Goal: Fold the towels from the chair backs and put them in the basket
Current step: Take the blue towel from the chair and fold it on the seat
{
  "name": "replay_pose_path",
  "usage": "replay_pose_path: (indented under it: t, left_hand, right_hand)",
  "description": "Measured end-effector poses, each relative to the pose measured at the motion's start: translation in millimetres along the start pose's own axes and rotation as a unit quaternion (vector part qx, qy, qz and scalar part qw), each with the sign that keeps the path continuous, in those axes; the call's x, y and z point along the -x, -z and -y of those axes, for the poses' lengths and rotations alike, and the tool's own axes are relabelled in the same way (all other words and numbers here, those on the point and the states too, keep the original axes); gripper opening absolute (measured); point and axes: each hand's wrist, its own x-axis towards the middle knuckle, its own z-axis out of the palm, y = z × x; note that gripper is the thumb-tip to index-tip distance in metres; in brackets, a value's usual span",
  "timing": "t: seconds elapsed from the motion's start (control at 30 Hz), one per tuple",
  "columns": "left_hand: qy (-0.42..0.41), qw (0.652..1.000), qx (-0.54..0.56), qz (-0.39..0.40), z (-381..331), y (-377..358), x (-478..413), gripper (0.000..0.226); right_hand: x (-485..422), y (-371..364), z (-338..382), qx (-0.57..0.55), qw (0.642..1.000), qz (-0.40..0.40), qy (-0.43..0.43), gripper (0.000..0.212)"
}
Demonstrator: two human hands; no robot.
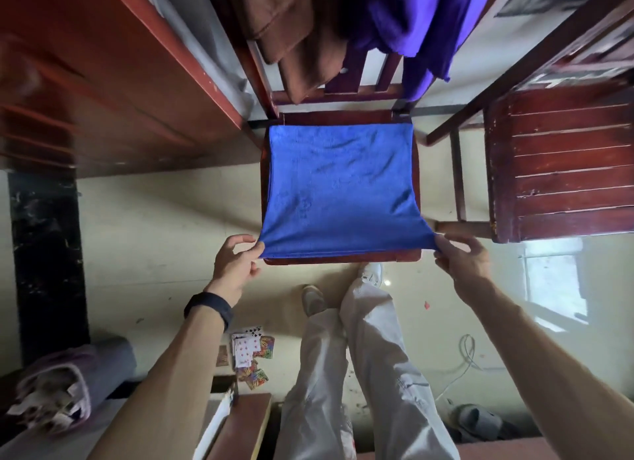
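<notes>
- Pale glossy floor tiles (164, 219) run under everything, with our grey trouser legs (360, 356) and shoes nearest, and playing cards (252, 355) scattered by our left leg (suit pips show, but no print we can read).
- Our left hand (235, 264), a dark band (209, 308) on its wrist, has its grip closed to a fingertip pinch on the near left corner of the blue towel (339, 188).
- Our right hand (459, 257) pinches the near right corner the same way, the other fingers loosely curled.
- That towel lies spread over the wooden chair seat (343, 261), its near edge drawn taut between the two corners and lifted slightly at each.
- We judge it light, soft and limp: shallow wrinkles cross it, and it sags inward between our grips. It looks like a napped cloth, so not slippery and not fragile.
- Corners seem the right hold, since an edge taken mid-span would droop and spoil the fold.
- Further off, a brown towel (295, 47) and a purple towel (422, 30) hang over the chair back (336, 94), waiting their turn.
- A second wooden chair (562, 164) stands to the right, a red-brown desk (103, 82) to the left.
- We see no basket, and no brand, label or writing on any cloth.
</notes>
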Motion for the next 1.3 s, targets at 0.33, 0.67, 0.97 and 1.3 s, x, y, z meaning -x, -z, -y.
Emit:
replay_pose_path:
  t: [0.33,0.67,0.97,1.3]
  left_hand:
    - [-0.105,0.991,0.032,0.079,-116.7,66.1,150.0,0.009]
    - [-0.113,0.987,-0.089,0.073,-134.6,92.6,220.5,0.015]
    - [-0.123,0.975,-0.153,0.108,-128.5,100.3,230.2,0.012]
    - [-0.460,0.780,-0.418,-0.074,-149.2,113.1,252.3,0.009]
  right_hand:
    - [138.1,47.3,119.3,-0.090,0.993,0.012,0.072,0.005]
    - [179.2,70.4,94.1,-0.060,0.995,0.031,-0.070,0.018]
    - [203.3,89.4,104.3,0.018,0.993,0.046,0.106,0.014]
    - [226.2,109.7,142.6,0.421,0.715,-0.024,0.557,0.017]
